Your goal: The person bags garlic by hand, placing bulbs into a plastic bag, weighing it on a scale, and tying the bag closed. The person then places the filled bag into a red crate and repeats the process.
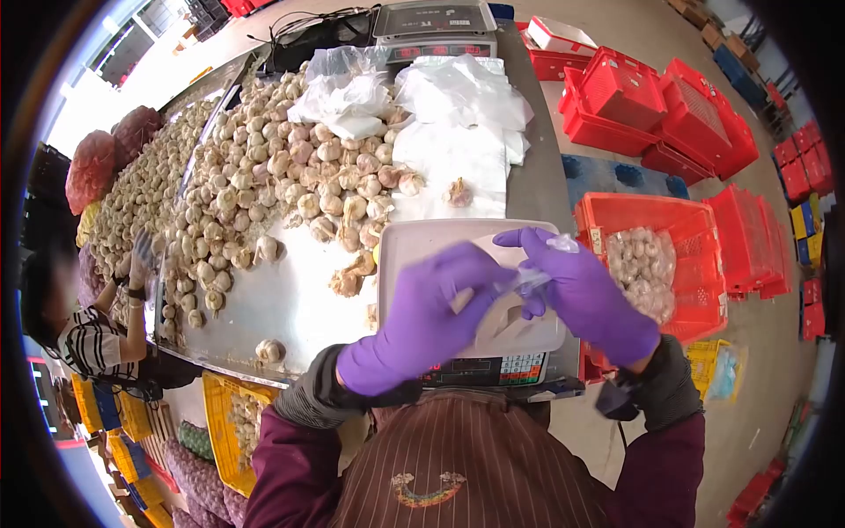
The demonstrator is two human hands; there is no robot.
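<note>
My left hand, in a purple glove and a little blurred, pinches at a crumpled piece of clear plastic over the scale. My right hand, gloved the same way, is closed round the plastic, with another bit of it poking out above the fingers. Whether this is a bag or a strip I cannot make out. Beneath both hands lies the pale tray of the weighing scale, whose keypad shows at the front edge. My hands partly cover the tray.
Heaped garlic bulbs cover the metal table's left side. White plastic bags lie beyond the tray, a single bulb on them. To the right, a red crate holds bagged garlic. Another person works at left.
</note>
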